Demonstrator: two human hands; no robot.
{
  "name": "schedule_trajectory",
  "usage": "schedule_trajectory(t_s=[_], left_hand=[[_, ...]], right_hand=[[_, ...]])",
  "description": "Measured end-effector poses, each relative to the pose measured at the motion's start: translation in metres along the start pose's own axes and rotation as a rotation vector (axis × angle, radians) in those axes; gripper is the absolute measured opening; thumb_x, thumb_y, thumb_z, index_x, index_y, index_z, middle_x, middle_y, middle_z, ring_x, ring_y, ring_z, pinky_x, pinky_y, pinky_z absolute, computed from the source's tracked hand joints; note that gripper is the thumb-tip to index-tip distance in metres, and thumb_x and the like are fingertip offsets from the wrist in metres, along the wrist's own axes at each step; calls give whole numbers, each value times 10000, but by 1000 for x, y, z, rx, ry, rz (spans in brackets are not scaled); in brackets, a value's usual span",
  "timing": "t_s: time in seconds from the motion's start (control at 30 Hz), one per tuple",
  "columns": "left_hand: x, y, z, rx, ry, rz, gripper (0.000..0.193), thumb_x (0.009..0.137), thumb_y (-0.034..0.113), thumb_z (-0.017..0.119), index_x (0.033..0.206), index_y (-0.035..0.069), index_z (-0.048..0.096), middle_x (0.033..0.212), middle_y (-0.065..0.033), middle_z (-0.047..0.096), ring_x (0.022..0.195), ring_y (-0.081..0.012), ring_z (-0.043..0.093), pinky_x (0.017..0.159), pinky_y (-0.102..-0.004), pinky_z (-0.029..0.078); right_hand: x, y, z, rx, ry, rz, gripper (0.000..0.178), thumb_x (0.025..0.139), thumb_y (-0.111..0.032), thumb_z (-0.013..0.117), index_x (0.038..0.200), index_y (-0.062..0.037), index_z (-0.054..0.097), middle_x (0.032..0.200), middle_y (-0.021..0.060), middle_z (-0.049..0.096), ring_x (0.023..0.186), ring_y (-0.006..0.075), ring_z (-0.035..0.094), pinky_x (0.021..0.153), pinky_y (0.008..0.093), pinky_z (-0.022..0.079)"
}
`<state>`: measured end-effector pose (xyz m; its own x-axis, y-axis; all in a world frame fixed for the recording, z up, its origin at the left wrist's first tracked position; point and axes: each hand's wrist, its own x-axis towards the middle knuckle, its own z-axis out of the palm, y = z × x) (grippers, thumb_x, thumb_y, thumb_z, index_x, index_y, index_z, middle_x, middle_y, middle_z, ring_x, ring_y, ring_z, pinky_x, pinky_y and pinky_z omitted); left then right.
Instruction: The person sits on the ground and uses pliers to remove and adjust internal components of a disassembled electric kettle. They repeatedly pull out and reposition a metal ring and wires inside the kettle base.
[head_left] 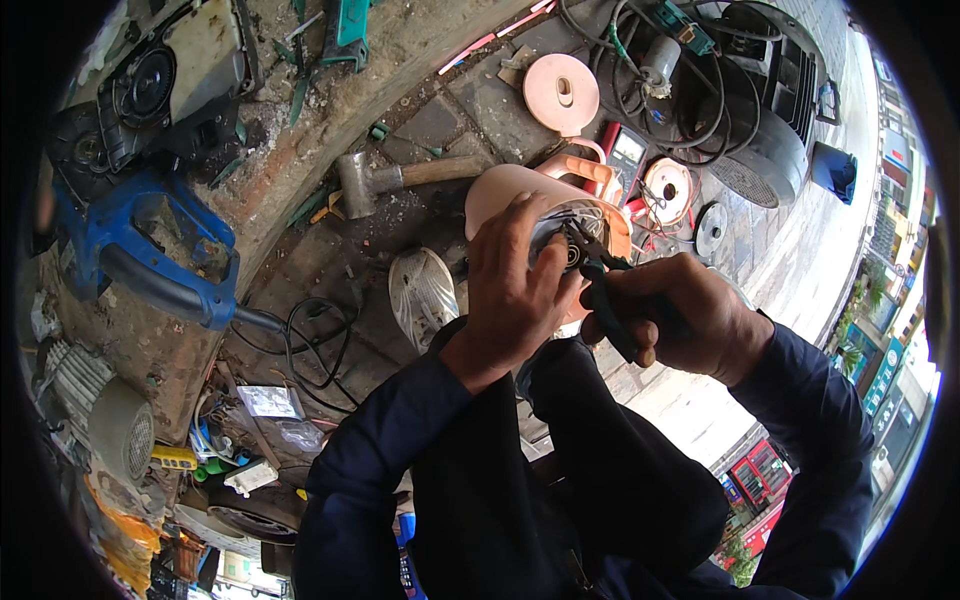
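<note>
A peach-coloured kettle [488,196] lies tipped with its open underside toward me, showing wires and metal parts inside. My left hand [505,285] is closed around its near side, fingers at the opening's rim. In my right hand [695,312] I grip dark-handled pliers [618,318], whose jaws reach into the opening beside a round dark part [574,255]. Whether the jaws hold a wire is too small to make out. Beyond the kettle lies a flat round peach cover [561,92] with a slot. A peach round base [668,190] with thin wires sits to the right.
A hammer [400,177] lies left of the kettle, and a red multimeter [627,155] behind it. Black cables [715,110] tangle near a large grey machine [755,150]. Leftward are a blue power tool [150,250], its cord [320,340], and a grey motor [100,410]. My shoe [423,295] is close by.
</note>
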<state>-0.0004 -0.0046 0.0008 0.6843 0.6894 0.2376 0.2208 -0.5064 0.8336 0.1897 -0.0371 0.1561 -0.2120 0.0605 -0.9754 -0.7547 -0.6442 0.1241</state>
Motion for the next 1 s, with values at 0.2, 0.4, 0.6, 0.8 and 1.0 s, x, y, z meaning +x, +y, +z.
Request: schedule_trajectory(t_s=[0.2, 0.4, 0.6, 0.8, 1.0], left_hand=[[0, 1, -1, 6, -12, -1, 550, 698, 73, 945, 1194, 22, 711, 1520, -267, 555, 1384, -471, 578, 1137, -578, 475], [1, 2, -2, 17, -8, 11, 409, 828, 116, 908, 1145, -4, 678, 1494, -294, 575, 1380, -481, 599, 1127, -602, 491], [0, -3, 7, 19, 41, 25, 493, 724, 93, 970, 1144, 37, 717, 1505, -250, 569, 1363, -461, 586, 1119, -569, 490], [1, -3, 7, 29, 32, 32, 477, 737, 96, 964, 1140, 28, 718, 1493, -248, 574, 1362, -455, 588, 1110, -571, 499], [0, -3, 7, 4, 34, 48, 408, 840, 103, 900, 1154, -13, 667, 1497, -316, 577, 1365, -508, 601, 1103, -618, 504]], right_hand=[[2, -2, 6, 97, -9, 51, 423, 1180, -239, 483, 1139, 123, 699, 668, 120, 653, 504, 179, 588, 505, 301, 515], [4, 2, -5, 29, 44, 41, 424, 1179, -247, 473, 1120, 110, 694, 595, 85, 570, 445, 155, 491, 454, 295, 474], [-4, -44, 17, -761, 226, 145, 330, 1136, -217, 544, 1080, 61, 713, 609, 101, 630, 469, 175, 607, 406, 333, 463], [-9, -78, 45, -2449, 65, -566, 201, 858, -142, 656, 774, 26, 726, 749, 175, 737, 808, 370, 774, 800, 473, 614], [-25, -48, 41, -2677, 40, -1012, 147, 833, -141, 734, 921, -23, 740, 755, 135, 721, 765, 278, 764, 733, 415, 561]])
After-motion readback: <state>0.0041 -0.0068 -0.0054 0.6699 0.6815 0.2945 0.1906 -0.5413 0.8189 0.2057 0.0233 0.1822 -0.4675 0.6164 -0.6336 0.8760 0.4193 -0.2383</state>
